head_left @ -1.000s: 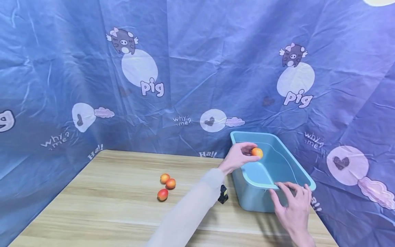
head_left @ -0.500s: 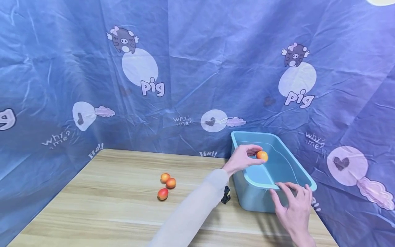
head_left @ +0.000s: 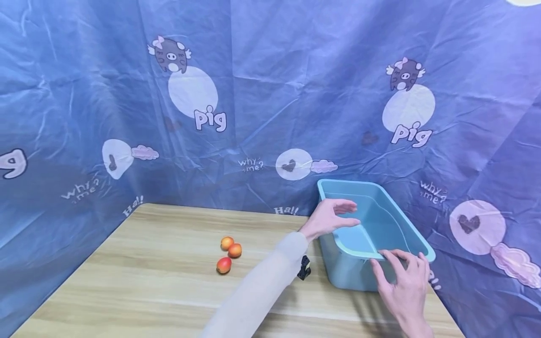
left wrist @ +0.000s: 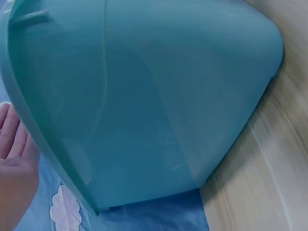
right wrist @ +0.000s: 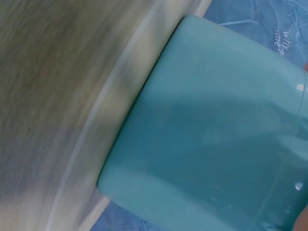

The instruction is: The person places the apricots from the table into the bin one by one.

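Note:
My left hand (head_left: 331,218) hovers over the near left side of a light blue plastic bin (head_left: 340,272). Its fingers and thumb are spread apart with nothing between them. At the bin's front rim my right hand (head_left: 403,284) has its fingertips over the edge and its thumb against the outer wall. In the left wrist view the bin's outer side (left wrist: 183,96) fills most of the frame, with the left hand (left wrist: 17,149) at the left edge. Three small orange-red fruits, a red one (head_left: 224,265) and two oranger ones (head_left: 235,250), lie mid-table. Part of the bin's floor is hidden behind its front wall.
The wood-grain table (head_left: 148,263) carries the bin at its right end. A blue cloth with pig prints (head_left: 253,94) hangs behind and along both sides, close to the bin's back. A small black device (head_left: 304,267) sits under the left wrist.
The orange fruit that my left hand pinched over the bin has left its fingers and is out of sight. That hand went slightly right, then back left, its fingers parting. The right hand stayed put.

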Available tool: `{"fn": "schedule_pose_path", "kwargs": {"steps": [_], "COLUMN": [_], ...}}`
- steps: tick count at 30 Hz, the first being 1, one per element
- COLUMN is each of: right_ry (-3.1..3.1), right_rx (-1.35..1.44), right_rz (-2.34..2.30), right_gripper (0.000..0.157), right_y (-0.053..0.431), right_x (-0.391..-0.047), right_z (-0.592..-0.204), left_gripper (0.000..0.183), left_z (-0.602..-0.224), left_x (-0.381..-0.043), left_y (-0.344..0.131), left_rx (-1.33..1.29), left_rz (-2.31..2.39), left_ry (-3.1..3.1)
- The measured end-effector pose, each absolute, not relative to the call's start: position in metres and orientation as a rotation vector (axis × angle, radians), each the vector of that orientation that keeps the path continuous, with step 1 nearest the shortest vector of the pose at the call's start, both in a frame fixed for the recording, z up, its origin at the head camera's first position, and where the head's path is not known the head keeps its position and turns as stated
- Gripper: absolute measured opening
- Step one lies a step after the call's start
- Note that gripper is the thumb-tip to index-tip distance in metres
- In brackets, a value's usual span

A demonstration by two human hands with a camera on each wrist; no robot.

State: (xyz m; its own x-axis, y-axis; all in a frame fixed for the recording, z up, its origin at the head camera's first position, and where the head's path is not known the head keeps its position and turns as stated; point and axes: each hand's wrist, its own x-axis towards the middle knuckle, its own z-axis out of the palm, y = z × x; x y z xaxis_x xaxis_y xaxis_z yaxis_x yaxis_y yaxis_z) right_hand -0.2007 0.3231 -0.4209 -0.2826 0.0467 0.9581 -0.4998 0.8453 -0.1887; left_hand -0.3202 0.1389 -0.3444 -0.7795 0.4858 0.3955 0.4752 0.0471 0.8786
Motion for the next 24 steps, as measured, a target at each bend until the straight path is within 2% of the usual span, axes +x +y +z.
{"fn": "schedule_pose_path", "kwargs": {"steps": [15,24], "right_ry": [-1.81,-1.808], "right_rx": [0.339,0.339], "right_rz": [0.547,0.538], "right_gripper": [0.056,0.056], "right_y": [0.325,0.325], "right_x": [-0.2,-0.2], "right_z": [-0.42,-0.42], "left_gripper": [0.035,0.038], "left_z": [-0.353,-0.36], "left_x": [-0.321,-0.311], "left_y": [0.096,0.076], "left_rx": [0.945,0.942], "left_rz": [2.09,2.125], "left_ry": [2.222,2.134]}}
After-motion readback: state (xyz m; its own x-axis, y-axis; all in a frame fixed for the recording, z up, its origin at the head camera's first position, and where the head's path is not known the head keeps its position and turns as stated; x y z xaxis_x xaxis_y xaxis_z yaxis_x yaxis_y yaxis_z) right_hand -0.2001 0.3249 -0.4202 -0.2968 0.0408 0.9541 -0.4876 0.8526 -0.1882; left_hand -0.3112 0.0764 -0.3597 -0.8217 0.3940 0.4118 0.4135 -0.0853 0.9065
